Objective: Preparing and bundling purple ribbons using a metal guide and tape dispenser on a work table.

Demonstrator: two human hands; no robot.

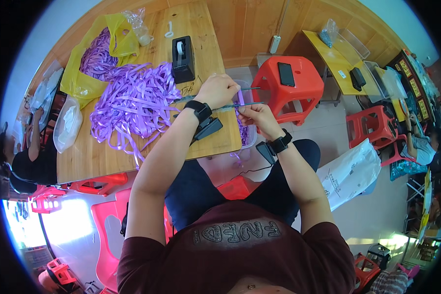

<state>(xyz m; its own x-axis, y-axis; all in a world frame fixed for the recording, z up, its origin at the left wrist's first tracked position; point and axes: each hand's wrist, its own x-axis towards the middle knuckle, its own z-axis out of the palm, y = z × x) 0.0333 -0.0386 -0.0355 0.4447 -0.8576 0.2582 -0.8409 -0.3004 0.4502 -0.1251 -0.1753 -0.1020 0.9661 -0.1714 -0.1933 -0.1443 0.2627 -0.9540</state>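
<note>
At the table's right edge, my left hand [217, 91] is closed, fingertips together beside a thin dark rod [251, 88]; what it grips is hidden. My right hand [260, 119] is just to the right and nearer me, its fingers pinched on a narrow purple ribbon [238, 98] by a second thin rod [250, 104]. Below the hands, a clear plastic bin [252, 137] contains more purple ribbon. A large heap of purple ribbons [132, 100] covers the middle of the wooden table [220, 142]. Both wrists wear black bands with small black devices.
Behind the ribbons lie a yellow plastic bag [73, 73], a black tape dispenser [183, 59] and a white ring-ended strip [169, 30]. A red stool [306, 90] bears a phone [286, 74]. A white sack [350, 174] lies at right. Other people sit far left and far right.
</note>
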